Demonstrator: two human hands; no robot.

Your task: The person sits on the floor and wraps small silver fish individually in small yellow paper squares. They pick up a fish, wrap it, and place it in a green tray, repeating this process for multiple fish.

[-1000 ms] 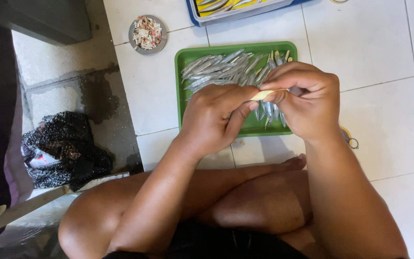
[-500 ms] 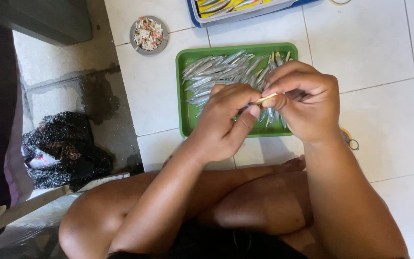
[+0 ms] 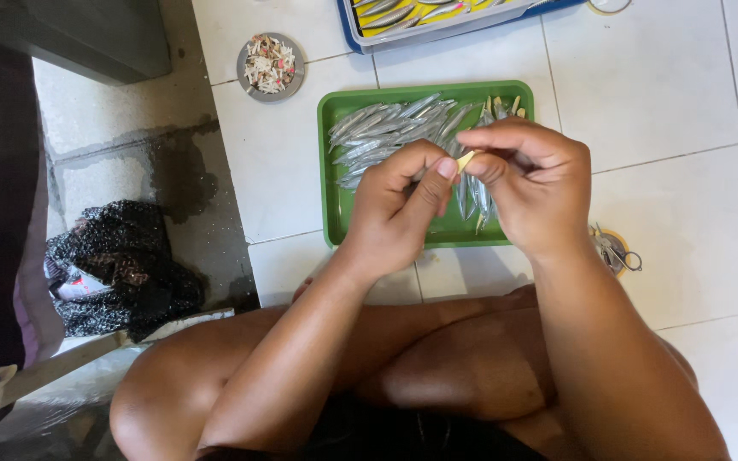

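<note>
My left hand (image 3: 399, 209) and my right hand (image 3: 533, 183) meet above a green tray (image 3: 331, 196) on the white tiled floor. Between their fingertips they pinch one small pale yellow piece (image 3: 466, 160); my right thumb and forefinger grip it, my left thumb and forefinger press on its near end. The tray holds a heap of several small silver fish (image 3: 386, 128), partly hidden behind my hands.
A small grey dish (image 3: 271, 67) of white and red scraps stands left of the tray. A blue-rimmed tray (image 3: 437, 32) with fish lies at the top. Small scissors (image 3: 617, 252) rest on the floor by my right wrist. A dark patterned cloth (image 3: 121, 269) lies at left.
My left hand has shifted slightly right, its fingers closing in on the pale piece held by my right hand. The tray and the other things stay put.
</note>
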